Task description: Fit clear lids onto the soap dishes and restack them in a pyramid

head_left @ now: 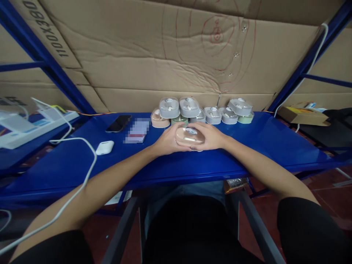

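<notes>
Between my two hands is a pinkish-beige rounded case point(189, 137) with a clear lid and a white label on top. My left hand point(171, 139) wraps its left side, and my right hand point(210, 136) grips the right side. The case is above the blue table, with something pale partly visible under its right end; I cannot tell what that is. Just beyond my hands stand similar cases: a beige one point(160, 119), a green one point(179, 120) partly hidden, and grey ones point(169, 107), some stacked on others.
On the blue table point(165, 167) lie a black phone point(118, 123), a pixelated flat item point(136, 130) and a white earbud case point(105, 147). A white cable point(89, 172) crosses at left near a power strip point(41, 126). Cardboard point(132, 73) backs the table; an open carton point(302, 116) is at right.
</notes>
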`<state>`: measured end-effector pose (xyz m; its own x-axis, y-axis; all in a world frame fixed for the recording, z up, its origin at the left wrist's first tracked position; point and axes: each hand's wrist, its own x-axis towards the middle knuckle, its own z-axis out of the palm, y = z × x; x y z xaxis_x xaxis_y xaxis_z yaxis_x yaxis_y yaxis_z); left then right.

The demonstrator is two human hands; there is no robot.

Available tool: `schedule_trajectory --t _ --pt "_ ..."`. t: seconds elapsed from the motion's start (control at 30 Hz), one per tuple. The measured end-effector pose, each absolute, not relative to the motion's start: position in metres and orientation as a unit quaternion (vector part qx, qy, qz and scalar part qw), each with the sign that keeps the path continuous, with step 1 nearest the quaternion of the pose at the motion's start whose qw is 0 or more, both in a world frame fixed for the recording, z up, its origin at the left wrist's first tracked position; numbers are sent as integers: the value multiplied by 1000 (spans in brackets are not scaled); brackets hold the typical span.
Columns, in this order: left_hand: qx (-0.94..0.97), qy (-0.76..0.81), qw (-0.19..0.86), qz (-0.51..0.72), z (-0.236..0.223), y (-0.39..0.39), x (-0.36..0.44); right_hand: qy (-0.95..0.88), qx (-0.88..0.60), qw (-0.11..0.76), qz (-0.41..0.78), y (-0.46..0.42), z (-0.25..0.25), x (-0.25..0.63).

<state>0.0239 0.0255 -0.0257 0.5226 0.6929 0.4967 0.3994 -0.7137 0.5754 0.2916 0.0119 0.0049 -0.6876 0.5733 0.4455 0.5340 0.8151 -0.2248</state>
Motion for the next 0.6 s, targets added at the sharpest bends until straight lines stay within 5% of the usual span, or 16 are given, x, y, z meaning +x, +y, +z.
schedule_trajectory --t 0.23,0.6 --pt "845 345 227 340 -21 23 24 -920 -289 256 61 15 19 304" --pt "897 255 169 319 -19 20 22 -842 -346 413 -18 41 27 336"
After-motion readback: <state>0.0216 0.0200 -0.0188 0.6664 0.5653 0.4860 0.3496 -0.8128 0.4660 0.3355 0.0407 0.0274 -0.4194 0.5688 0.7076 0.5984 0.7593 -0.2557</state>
